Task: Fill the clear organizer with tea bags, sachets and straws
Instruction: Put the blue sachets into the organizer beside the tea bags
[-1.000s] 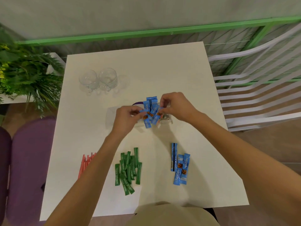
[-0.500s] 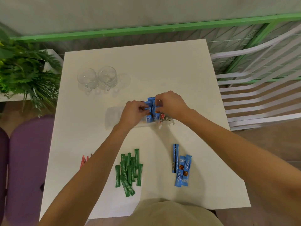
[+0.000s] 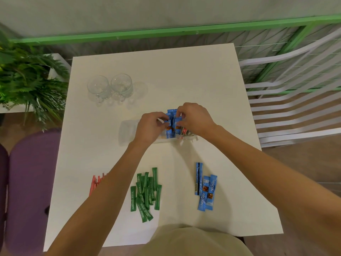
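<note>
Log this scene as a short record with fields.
left hand: pinches the blue Nescafe sachets
right hand: pinches the same bundle
clear organizer: on the white table, bundle standing upright in it
not yet loaded: green Stevia sachets, loose blue sachets, red straws partly behind the left forearm
far side: two glass cups

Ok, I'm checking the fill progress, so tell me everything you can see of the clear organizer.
The clear organizer is a low, see-through plastic tray lying flat on the white table, partly hidden by both hands. In its middle blue sachets stand upright, pinched by the left hand and right hand. At its right end lie tea bags.
</note>
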Available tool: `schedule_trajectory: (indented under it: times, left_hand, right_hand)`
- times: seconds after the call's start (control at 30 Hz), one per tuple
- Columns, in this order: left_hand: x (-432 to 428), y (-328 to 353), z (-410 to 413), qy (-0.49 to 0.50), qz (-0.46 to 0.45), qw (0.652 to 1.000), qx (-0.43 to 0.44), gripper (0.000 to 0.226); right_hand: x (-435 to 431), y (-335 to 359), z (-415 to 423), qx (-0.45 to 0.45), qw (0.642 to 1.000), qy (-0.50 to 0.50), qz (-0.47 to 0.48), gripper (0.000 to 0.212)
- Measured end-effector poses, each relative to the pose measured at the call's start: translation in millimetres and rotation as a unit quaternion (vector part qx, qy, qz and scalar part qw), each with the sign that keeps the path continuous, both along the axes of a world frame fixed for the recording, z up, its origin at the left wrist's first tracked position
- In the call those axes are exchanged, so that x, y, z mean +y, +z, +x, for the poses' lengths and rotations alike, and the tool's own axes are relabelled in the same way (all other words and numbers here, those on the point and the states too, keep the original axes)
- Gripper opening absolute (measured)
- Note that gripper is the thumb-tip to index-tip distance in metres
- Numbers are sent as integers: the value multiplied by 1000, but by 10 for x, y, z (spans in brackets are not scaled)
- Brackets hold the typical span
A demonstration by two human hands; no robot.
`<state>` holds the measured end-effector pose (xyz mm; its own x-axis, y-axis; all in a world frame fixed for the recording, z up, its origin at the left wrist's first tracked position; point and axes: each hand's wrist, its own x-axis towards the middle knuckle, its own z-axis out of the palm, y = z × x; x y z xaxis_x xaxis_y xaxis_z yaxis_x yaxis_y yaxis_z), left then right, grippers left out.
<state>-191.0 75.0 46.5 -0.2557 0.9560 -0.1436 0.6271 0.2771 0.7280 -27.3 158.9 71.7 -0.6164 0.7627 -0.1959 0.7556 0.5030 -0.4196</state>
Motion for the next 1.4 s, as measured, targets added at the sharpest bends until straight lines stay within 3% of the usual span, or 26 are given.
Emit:
schedule_trajectory:
  times: [0.27,0.4,0.73,0.87,1.13,1.4]
  left_hand:
    - [-249,103,88,43,108,992,-49,12]
    - [-514,14,333,28,65,995,-74,11]
    - [-930,-447,1036,-64,-119,990,-42,3]
    - [-982,-565,1225,-72,-140,987,-19,18]
    - [-1012,-624,1546,-109,-169,975,96,39]
    - [-850,-507,1656,-147,-224,948,170,39]
  right_hand:
    - [-138,158,334,154,982,-97,-46,11]
    - [-355,134,562,217,957,-164,-96,19]
    - [-1047,-492,1318,74,948,-233,-203,16]
    - [-1236,-658,1506,24,947,-243,-211,8]
    - [-1538,-845,1625,-33,952,-218,-212,45]
    - [-1588,-934,1672,26,948,-240,-205,13]
